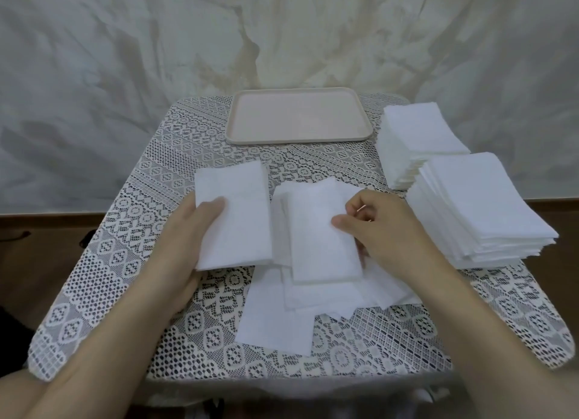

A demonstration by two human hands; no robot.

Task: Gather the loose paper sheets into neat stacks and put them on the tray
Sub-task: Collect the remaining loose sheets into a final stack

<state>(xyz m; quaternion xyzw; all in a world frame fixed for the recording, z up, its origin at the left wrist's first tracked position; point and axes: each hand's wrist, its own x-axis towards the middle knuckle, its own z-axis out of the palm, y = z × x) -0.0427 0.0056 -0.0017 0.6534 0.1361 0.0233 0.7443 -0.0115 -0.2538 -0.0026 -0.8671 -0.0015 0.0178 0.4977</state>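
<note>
My left hand (185,249) holds a small stack of white sheets (238,218), thumb on top and fingers underneath, left of centre. My right hand (385,227) pinches another white sheet (316,240) by its right edge, thumb on top, above a loose pile of sheets (282,318) spread on the lace tablecloth. The beige tray (297,138) lies at the far middle of the table with nothing on it.
Two tall stacks of white sheets stand on the right side, one nearer (482,212) and one farther (419,136), close to my right hand. The lace cloth (131,262) covers a small table whose edges drop off on every side. A pale draped backdrop hangs behind.
</note>
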